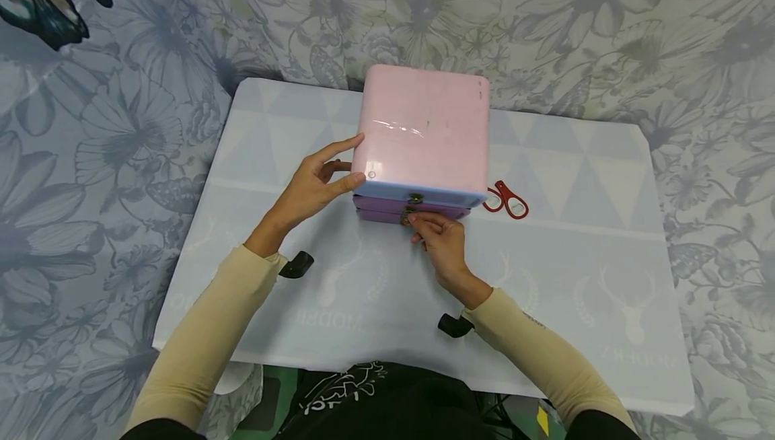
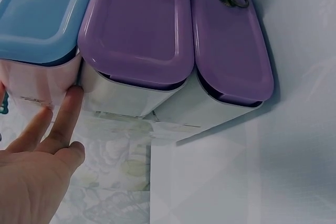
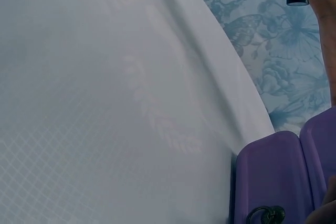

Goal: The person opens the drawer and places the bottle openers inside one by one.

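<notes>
A small drawer cabinet [image 1: 424,130] with a glossy pink top stands on the table, its front facing me. Its upper drawer front [image 2: 39,11] is blue. Below come two purple drawer fronts, the middle one [image 2: 139,24] and the lowest one [image 2: 231,45], fitted with dark metal ring pulls. My left hand [image 1: 309,188] rests spread against the cabinet's left side, thumb at the front corner. With curled fingers, my right hand [image 1: 445,245] pinches a ring pull [image 1: 407,215] on the purple fronts. The lowest drawer's ring pull [image 3: 268,214] hangs in plain view in the right wrist view.
Red-handled scissors [image 1: 511,200] lie right of the cabinet, blades hidden behind it. A pale patterned cloth [image 1: 581,305] covers the table, with flowered wall covering [image 1: 424,9] beyond its back edge. Black wrist mounts [image 1: 455,325] stick out beside both forearms.
</notes>
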{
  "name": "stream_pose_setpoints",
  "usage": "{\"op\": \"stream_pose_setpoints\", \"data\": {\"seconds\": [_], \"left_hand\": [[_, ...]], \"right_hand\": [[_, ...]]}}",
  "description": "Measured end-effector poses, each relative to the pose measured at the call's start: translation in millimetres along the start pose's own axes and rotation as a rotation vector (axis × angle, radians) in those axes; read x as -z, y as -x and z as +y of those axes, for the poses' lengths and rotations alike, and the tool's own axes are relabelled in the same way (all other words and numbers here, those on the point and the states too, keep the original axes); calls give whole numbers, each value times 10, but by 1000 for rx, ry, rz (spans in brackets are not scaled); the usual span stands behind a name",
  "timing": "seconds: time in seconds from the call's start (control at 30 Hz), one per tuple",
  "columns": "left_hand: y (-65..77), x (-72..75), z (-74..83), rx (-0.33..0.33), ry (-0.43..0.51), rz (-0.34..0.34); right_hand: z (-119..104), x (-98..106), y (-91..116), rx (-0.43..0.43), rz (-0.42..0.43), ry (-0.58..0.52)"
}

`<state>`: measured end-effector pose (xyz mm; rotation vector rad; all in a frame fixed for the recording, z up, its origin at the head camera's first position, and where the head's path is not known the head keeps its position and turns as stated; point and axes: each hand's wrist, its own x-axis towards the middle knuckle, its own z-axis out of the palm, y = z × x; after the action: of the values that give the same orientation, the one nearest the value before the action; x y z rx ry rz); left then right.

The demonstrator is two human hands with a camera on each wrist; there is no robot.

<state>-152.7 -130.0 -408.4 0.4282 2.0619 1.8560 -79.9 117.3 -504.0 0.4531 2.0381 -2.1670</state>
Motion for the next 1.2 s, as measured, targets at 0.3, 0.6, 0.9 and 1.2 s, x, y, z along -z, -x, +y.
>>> {"op": "stream_pose_setpoints", "data": {"seconds": [0.3, 0.6, 0.9, 1.2], "left_hand": [[27, -2, 35, -1, -17, 10], [-45, 41, -211, -15, -7, 8], [-46, 53, -205, -29, 7, 2], [-52, 36, -218, -29, -1, -1]], "right_hand": [[33, 40, 34, -1, -32, 31], [97, 123, 102, -37, -42, 84], [162, 236, 171, -7, -27, 132], [401, 251, 104, -35, -62, 96]]}}
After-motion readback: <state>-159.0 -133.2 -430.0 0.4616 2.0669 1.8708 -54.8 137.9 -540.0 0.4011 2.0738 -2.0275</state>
